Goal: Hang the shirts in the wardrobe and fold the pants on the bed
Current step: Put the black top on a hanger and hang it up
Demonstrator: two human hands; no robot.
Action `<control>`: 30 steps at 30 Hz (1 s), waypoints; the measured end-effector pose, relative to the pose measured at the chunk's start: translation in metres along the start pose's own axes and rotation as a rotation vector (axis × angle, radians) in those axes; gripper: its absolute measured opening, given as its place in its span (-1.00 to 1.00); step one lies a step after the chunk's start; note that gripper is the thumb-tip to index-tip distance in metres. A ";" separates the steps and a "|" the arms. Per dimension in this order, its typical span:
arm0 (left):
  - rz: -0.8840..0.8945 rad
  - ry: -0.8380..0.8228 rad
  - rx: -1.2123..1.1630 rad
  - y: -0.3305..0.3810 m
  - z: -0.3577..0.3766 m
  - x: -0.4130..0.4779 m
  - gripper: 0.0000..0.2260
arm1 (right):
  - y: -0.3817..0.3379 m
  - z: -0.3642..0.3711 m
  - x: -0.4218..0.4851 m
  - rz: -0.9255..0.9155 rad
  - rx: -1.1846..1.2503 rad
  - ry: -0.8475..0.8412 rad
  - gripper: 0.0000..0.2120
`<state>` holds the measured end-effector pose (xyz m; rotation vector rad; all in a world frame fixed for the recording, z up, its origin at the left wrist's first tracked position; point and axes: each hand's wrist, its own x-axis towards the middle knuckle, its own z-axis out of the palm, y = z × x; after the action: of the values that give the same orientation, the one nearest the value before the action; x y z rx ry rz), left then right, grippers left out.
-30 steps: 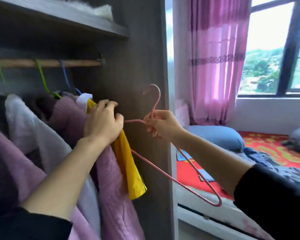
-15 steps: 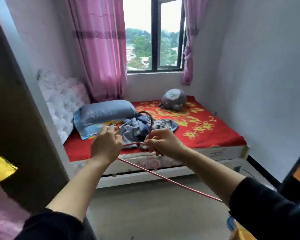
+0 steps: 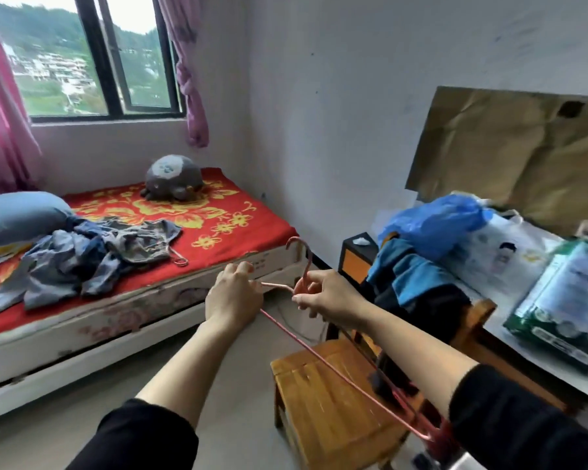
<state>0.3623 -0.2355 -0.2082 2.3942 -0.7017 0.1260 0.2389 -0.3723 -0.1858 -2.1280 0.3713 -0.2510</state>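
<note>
Between bed (image 3: 218, 212) and wooden chair (image 3: 323, 401): thin pink wire hanger (image 3: 340, 371), curved hook upward, held in the air.
Left hand (image 3: 233, 293): fingers curled round one wire shoulder.
Right hand (image 3: 326, 298): fingers pinching the neck under the hook.
Clothes (image 3: 92, 252): crumpled blue-grey denim heap on the bed's red floral cover, beside a smooth blue pillow (image 3: 17, 215).

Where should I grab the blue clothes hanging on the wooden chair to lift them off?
Probably the bunched top of the blue garment, where it drapes over the chair back. Reach down from above on the seat side: it hangs loose there and should lift up, while bags crowd the far side. The left hand and right hand both hold the pink hanger, so free one first.
</note>
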 end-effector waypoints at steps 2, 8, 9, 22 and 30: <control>0.063 -0.052 -0.010 0.040 0.035 -0.006 -0.71 | 0.032 -0.039 -0.019 0.052 -0.028 0.103 -0.98; 0.159 -0.211 -0.040 0.136 0.127 -0.011 -0.73 | 0.098 -0.140 -0.055 0.114 -0.008 0.438 -0.87; 0.161 -0.241 -0.042 0.147 0.140 -0.010 -0.72 | 0.106 -0.156 -0.056 0.116 0.002 0.488 -0.86; 0.458 -0.455 -0.004 0.271 0.309 0.070 -0.48 | 0.190 -0.306 -0.008 0.147 -0.131 0.766 -0.74; 0.240 -0.793 0.445 0.352 0.367 0.076 -0.04 | 0.243 -0.338 -0.001 0.168 -0.138 0.876 -0.75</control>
<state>0.2156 -0.7220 -0.2871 2.7555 -1.4423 -0.6715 0.0901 -0.7605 -0.2045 -2.0001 1.0856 -1.0874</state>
